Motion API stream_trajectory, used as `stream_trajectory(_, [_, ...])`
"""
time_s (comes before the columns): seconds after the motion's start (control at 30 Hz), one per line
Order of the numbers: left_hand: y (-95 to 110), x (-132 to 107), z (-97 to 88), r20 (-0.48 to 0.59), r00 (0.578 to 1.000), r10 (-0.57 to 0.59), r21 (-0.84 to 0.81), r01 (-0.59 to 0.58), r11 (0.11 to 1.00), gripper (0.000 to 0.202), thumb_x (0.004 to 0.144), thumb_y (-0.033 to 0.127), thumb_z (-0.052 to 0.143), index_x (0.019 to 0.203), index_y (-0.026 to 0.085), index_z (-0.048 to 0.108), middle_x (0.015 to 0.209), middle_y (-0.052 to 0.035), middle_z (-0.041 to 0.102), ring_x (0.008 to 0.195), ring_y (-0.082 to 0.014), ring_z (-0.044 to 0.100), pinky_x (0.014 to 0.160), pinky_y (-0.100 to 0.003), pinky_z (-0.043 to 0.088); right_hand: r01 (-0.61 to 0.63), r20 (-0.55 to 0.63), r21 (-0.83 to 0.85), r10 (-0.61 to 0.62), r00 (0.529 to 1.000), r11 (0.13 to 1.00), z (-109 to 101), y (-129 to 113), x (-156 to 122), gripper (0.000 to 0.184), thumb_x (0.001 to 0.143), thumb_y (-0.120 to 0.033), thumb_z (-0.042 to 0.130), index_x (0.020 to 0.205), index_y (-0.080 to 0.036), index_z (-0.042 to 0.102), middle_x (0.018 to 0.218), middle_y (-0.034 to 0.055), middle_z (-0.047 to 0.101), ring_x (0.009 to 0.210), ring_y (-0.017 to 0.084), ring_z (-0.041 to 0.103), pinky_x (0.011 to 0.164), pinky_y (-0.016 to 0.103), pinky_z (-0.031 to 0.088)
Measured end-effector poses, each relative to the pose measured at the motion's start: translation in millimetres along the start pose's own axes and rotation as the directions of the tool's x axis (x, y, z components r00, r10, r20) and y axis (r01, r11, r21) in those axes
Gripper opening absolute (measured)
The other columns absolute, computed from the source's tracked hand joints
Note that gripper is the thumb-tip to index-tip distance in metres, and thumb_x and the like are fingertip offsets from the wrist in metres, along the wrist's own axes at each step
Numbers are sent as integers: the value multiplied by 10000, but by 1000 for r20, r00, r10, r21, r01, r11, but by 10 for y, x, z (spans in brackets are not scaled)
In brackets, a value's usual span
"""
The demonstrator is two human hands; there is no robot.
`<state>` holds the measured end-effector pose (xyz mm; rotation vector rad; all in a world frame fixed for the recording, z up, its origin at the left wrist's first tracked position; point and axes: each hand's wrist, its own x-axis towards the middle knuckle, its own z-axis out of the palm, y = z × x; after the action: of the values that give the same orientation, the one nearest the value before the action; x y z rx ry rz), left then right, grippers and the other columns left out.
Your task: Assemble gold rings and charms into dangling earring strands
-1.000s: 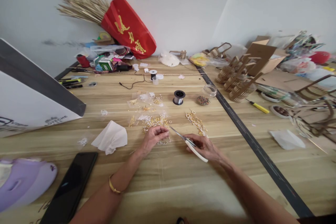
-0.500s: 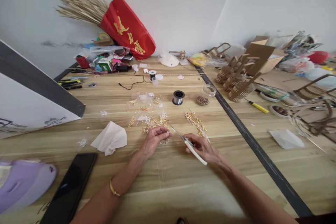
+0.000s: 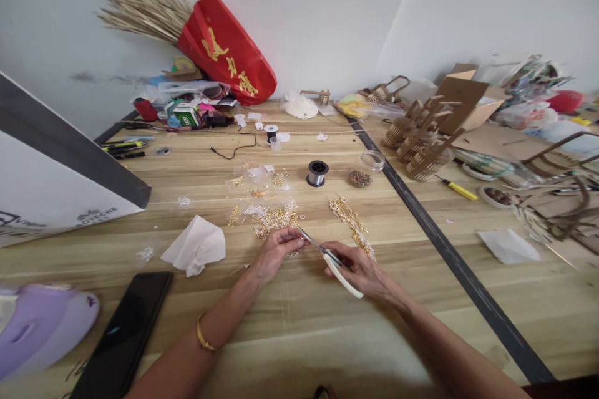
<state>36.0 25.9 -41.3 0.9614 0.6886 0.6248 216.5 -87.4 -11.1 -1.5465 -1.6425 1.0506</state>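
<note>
My right hand (image 3: 353, 265) is closed around white-handled needle-nose pliers (image 3: 342, 277). Their slim metal jaws point up and left and reach the fingertips of my left hand (image 3: 278, 249). Those fingers are pinched together over something too small to make out. A bit of pale beaded strand (image 3: 293, 254) shows just below them. Right behind my left hand lies a heap of gold and clear beads (image 3: 274, 219). Gold and clear beaded chains (image 3: 350, 219) lie beyond my right hand.
A spool of wire (image 3: 317, 174) and a clear jar of brown beads (image 3: 361, 178) stand farther back. At left are a crumpled tissue (image 3: 196, 246), a black phone (image 3: 126, 330) and a white box (image 3: 56, 181). Small woven baskets (image 3: 416, 146) and a yellow-handled tool (image 3: 459, 189) are at right.
My right hand has moved slightly left, bringing the plier jaws to the left fingertips. The left hand has barely moved and stays pinched.
</note>
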Motion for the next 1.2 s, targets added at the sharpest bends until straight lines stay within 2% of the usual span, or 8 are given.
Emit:
stream_trajectory(0.17, [5,-9,4,1,1000,-9,-15,9,1000,240,582,216,776,770,113,668,732,-36,699,676,-127,632,663,-227,459,8,-1,-51,-8,1000,999,4,20,-6,415,803,-334,586,1186,-177,556,663,-19,555,553,90,427,504,188,337])
stream_trajectory(0.4, [1,-4,8,6,1000,-6,-18,6,1000,244,576,208,779,769,111,665,722,-38,699,676,-131,633,658,-230,461,52,12,-81,-51,999,995,-14,56,-4,435,828,-341,561,1236,-192,533,812,24,643,632,114,514,564,194,397])
stream_trajectory(0.73, [-6,-1,3,14,1000,21,-2,-21,1000,212,588,203,767,751,115,665,695,-22,692,660,-116,629,649,-217,455,106,9,-160,-106,994,981,-13,49,-23,404,855,-287,513,1245,-181,528,841,35,667,649,118,557,610,201,430])
stream_trajectory(0.9, [26,-9,-17,13,999,37,89,-38,995,196,624,224,746,766,121,660,717,-29,694,676,-125,633,646,-223,460,105,-27,-193,-112,993,976,-30,58,-27,373,843,-261,519,1199,-159,560,799,28,665,609,106,549,561,184,412])
stream_trajectory(1.07, [146,-2,-39,-64,994,84,206,-69,976,217,619,265,742,753,118,657,683,-22,673,660,-125,618,656,-234,466,71,-29,-290,-83,996,954,-162,21,-80,360,818,-232,542,1172,-175,571,756,16,668,581,111,561,559,194,410])
stream_trajectory(1.2, [209,23,-81,-77,982,175,345,-138,928,191,631,273,720,731,121,663,635,-4,641,592,-100,564,588,-208,435,147,137,-404,-98,986,903,-288,-89,-173,381,837,-190,501,1215,-226,534,924,41,677,720,137,618,640,208,424])
